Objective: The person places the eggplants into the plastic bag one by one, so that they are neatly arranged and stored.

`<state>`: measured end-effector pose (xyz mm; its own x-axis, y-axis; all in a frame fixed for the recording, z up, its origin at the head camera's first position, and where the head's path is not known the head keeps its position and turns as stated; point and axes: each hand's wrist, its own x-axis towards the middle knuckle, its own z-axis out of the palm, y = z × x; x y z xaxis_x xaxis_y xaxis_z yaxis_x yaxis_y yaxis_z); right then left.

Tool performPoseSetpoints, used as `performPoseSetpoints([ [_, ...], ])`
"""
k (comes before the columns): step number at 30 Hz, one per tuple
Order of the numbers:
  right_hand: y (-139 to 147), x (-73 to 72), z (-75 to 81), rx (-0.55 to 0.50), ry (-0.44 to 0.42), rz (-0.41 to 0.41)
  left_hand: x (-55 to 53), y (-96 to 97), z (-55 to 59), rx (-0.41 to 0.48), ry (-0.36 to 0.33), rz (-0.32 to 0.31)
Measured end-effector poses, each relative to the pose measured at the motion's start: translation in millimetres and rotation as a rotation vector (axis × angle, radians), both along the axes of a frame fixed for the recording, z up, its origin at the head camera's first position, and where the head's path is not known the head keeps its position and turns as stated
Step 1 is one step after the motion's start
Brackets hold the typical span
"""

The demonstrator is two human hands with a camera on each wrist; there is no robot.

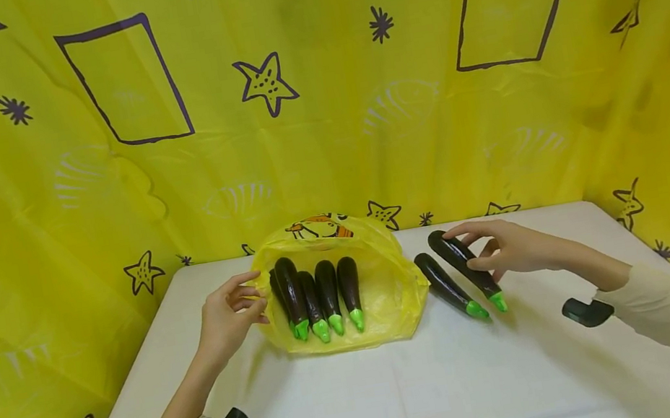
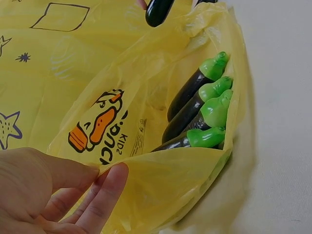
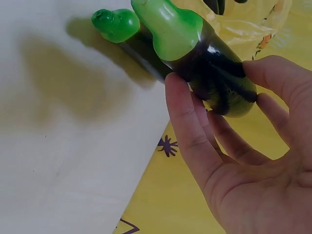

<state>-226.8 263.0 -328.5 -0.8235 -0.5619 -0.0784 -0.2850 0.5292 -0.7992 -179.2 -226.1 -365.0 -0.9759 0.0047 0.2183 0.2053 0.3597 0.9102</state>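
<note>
My left hand (image 1: pixel 230 317) pinches the left edge of a yellow plastic bag (image 1: pixel 397 309), thumb and fingertips on its rim in the left wrist view. Inside the opened bag lie several dark toy eggplants (image 1: pixel 349 283) with green stems toward the mouth. Right of the bag, my right hand (image 1: pixel 506 248) grips another eggplant (image 1: pixel 457 255) between thumb and fingers, its green end pointing down toward the front. Beside it a further eggplant (image 1: pixel 446 286) lies on the table, close to the bag's right edge. The right wrist view shows the gripped eggplant (image 3: pixel 214 73) above the table.
A white-covered table (image 1: pixel 353 403) carries everything. Yellow curtains (image 1: pixel 324 137) with drawn stars and frames hang behind and at both sides. The bag bears a duck print (image 2: pixel 102 124). Dark bands with devices (image 1: pixel 588 311) sit at both wrists.
</note>
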Motion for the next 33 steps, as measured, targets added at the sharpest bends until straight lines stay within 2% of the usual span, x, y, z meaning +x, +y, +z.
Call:
performPoseSetpoints([
  [16,-12,16.6,5.2,-0.029,0.064,0.096,-0.2,-0.8,-0.5,-0.006,0.01,-0.007],
  [33,-38,18.8,12.7,-0.033,0.089,0.157,-0.1,0.7,-0.9,-0.013,0.015,-0.004],
])
